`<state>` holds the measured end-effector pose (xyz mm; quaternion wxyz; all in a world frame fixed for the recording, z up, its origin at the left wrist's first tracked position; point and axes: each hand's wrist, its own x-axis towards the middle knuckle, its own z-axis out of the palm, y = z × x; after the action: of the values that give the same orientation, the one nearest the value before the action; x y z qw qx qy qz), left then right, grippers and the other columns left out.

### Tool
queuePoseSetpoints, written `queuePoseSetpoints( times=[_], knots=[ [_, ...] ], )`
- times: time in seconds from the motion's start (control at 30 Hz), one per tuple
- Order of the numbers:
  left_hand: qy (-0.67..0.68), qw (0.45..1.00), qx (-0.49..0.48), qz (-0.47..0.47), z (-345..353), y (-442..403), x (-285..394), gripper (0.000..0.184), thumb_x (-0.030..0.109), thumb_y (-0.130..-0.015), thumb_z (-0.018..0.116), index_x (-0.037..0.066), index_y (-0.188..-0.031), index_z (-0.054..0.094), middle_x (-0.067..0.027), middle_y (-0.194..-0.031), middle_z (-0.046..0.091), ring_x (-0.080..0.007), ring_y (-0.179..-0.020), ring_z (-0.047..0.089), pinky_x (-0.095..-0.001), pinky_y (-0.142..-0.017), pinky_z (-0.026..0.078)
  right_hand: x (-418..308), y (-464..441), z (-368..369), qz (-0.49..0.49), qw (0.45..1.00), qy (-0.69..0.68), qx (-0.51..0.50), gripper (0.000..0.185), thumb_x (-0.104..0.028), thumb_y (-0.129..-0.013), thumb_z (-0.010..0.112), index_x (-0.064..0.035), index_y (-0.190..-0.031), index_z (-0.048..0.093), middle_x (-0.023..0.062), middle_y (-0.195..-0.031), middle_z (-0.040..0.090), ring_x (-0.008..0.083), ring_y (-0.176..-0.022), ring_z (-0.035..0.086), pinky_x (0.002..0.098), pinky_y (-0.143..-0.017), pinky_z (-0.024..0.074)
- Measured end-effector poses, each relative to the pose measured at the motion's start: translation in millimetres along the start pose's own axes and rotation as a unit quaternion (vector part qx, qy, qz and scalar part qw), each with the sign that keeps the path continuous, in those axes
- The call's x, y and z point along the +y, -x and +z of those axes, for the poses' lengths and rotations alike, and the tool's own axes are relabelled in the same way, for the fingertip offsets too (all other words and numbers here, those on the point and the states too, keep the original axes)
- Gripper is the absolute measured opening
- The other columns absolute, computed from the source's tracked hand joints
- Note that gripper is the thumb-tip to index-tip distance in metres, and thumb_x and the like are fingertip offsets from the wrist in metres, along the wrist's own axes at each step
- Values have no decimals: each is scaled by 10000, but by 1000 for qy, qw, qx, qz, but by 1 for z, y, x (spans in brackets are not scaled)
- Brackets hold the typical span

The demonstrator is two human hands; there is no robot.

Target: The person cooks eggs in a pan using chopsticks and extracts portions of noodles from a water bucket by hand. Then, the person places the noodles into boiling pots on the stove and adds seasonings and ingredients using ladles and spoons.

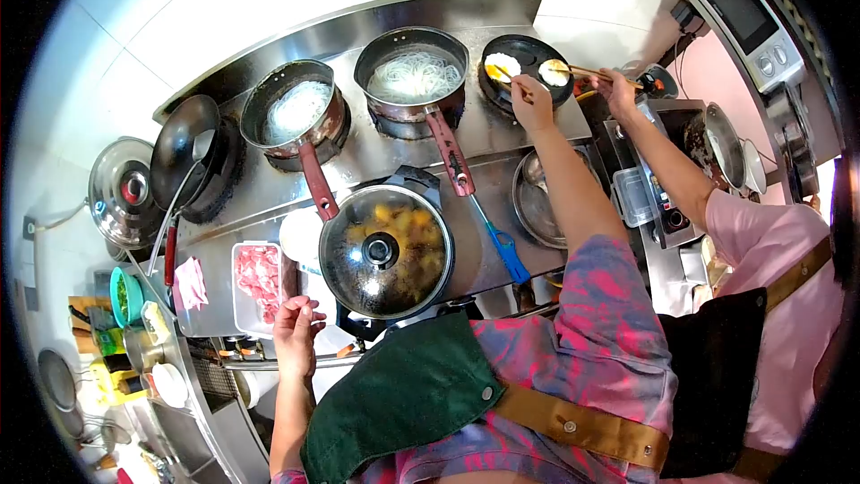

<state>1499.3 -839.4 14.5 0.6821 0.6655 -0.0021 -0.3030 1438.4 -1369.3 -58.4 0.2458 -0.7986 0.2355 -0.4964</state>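
Observation:
My right hand (532,104) reaches over the small black pan (528,43) at the back right, its fingers closed on chopsticks (509,77) that touch a fried egg (502,66). Another fried egg (554,73) lies beside it in the pan, where a co-worker's hand (616,93) brings a second pair of chopsticks (587,72). My left hand (296,330) hovers at the right front of a white tray of sliced raw meat (257,280). Its fingers are curled with the fingertips together, and nothing shows in them.
White noodles sit in two long-handled pots (410,76) (296,108) on the stove. A lidded pan (385,251) of yellow food stands in front. To the left are a black wok (184,148) and a green bowl (125,294). A blue-handled lighter (506,251) lies near the middle.

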Motion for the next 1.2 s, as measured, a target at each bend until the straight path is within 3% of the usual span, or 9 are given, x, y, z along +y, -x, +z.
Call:
queuePoseSetpoints(
  times=[0.37,0.5,0.57,0.67,0.7,0.8,0.93,1.1,1.2],
  knots=[
    [-9,999,8,30,-1,-6,8,157,155,-833,518,67,-960,491,-42,-878,555,-108,-698,533,-222,-619,434,5,3,8,-75,988,96,-95,126,-56,-758,526,-12,-868,569,143,-823,586,254,-749,583,287,-626,460],
    [-30,998,9,59,-8,-4,11,152,142,-833,514,64,-962,488,-41,-880,552,-101,-694,531,-214,-614,428,16,-4,-5,120,989,-58,64,125,-117,-804,511,-20,-865,559,87,-790,583,134,-576,600,225,-515,473],
    [-27,998,13,54,-10,-4,10,150,132,-832,515,62,-962,486,-39,-878,550,-98,-690,529,-212,-614,426,23,-14,-13,280,908,-248,187,142,-106,-801,499,-2,-894,521,114,-778,575,176,-573,599,247,-520,488],
    [-27,998,21,43,-9,-4,11,149,128,-827,521,60,-955,487,-38,-884,548,-100,-689,527,-212,-616,425,22,-31,-25,433,820,-272,258,153,-86,-794,485,17,-907,485,131,-771,566,205,-574,593,275,-525,501],
    [-26,998,21,44,-8,-4,11,149,128,-827,521,60,-955,487,-38,-884,548,-100,-689,527,-212,-616,425,29,-33,-24,431,821,-272,259,153,-86,-794,485,17,-907,485,131,-771,566,205,-574,593,275,-525,501],
    [-33,998,9,54,-6,-6,12,155,133,-825,525,59,-956,487,-39,-886,547,-102,-689,527,-211,-616,423,45,-35,-15,508,700,-345,366,189,-85,-810,440,61,-930,445,160,-789,559,227,-625,588,295,-559,514],
    [-46,997,14,55,-2,-7,18,162,139,-818,536,53,-948,492,-38,-878,548,-101,-693,525,-208,-618,419,62,-35,5,492,640,-411,423,216,-83,-833,399,78,-978,400,168,-805,548,233,-590,574,307,-549,522],
    [-63,996,31,62,-5,-3,28,173,138,-806,554,48,-943,498,-32,-870,550,-97,-701,522,-205,-620,415,67,-46,5,507,626,-404,433,187,-88,-815,428,39,-952,418,171,-784,552,238,-578,571,308,-491,521],
    [-67,995,36,71,-9,-3,27,188,102,-785,571,49,-951,501,-16,-866,543,-90,-707,515,-203,-625,412,69,-53,7,484,726,-359,331,161,-116,-823,401,10,-919,376,178,-782,533,220,-510,549,296,-473,516]
  ],
)
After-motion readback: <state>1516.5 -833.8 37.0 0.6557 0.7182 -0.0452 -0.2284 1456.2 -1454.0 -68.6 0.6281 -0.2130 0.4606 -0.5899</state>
